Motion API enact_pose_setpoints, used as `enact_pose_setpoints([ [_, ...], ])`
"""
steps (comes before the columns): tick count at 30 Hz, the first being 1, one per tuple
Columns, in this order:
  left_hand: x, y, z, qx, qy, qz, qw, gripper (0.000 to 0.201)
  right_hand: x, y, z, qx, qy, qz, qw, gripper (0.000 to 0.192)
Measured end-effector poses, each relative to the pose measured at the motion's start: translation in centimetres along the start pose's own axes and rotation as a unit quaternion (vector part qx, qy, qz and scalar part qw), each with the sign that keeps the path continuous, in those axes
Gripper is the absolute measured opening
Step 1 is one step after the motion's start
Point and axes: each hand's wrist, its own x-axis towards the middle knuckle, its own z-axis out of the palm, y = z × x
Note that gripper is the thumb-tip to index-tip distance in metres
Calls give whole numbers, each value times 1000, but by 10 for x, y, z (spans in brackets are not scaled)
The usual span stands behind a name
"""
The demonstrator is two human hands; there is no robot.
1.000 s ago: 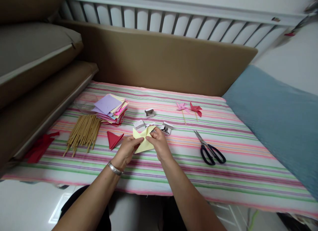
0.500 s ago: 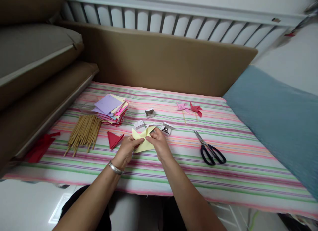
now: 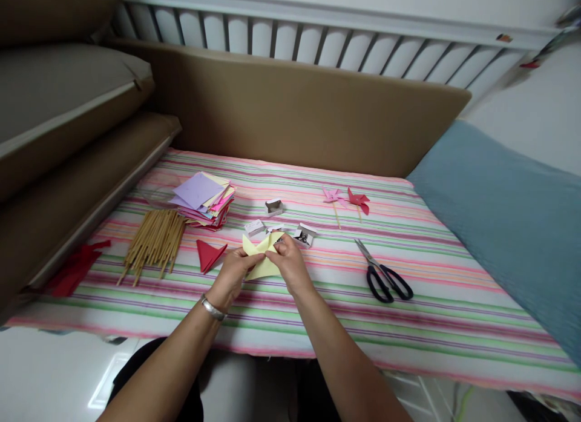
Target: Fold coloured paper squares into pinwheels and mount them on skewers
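Your left hand [image 3: 232, 275] and right hand [image 3: 290, 266] both have a tight grip on the yellow paper [image 3: 262, 257], just above the striped cloth [image 3: 436, 313]. A red paper triangle [image 3: 209, 254] lies just left of your hands, and black scissors [image 3: 384, 273] lie well to the right

I count one yellow paper [image 3: 262, 260] between my two hands, my left hand [image 3: 232, 275] and my right hand [image 3: 290, 266]. One pair of scissors [image 3: 384, 273] lies on the striped bed [image 3: 454, 313]. There are two finished pinwheels, a pink pinwheel [image 3: 333, 196] and a red pinwheel [image 3: 358, 200]. I see one stack of coloured papers [image 3: 202, 199], one bundle of sticks [image 3: 153, 243], one folded red triangle [image 3: 209, 255], and three small white boxes [image 3: 273, 207].
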Motion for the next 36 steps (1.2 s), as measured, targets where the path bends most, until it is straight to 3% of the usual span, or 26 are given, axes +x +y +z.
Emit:
enact_pose_setpoints([
  [7, -1, 4, 1, -20, -3, 11, 1000, 29, 1, 2, 2, -19, 31, -10, 999, 46],
  [10, 1, 11, -4, -32, 36, 25, 999, 28, -2, 0, -2, -84, 20, -23, 996, 43],
  [13, 3, 21, -12, -54, 89, 43, 994, 24, -10, 0, -6, -159, -33, -52, 985, 39],
  [16, 5, 27, -19, -67, 104, 54, 991, 22, -19, 1, -7, -273, -65, -128, 951, 44],
  [20, 6, 28, -24, -69, 98, 48, 992, 23, -24, 4, -4, -430, -50, -250, 866, 50],
  [25, 6, 27, -23, -62, 85, 44, 994, 26, -23, 6, -6, -490, -45, -339, 802, 52],
  [29, 5, 27, -22, -63, 76, 42, 994, 24, -19, 8, -9, -518, -36, -354, 778, 37],
  [36, 5, 27, -20, -63, 68, 34, 995, 23, -18, 6, -8, -516, -15, -379, 768, 23],
])
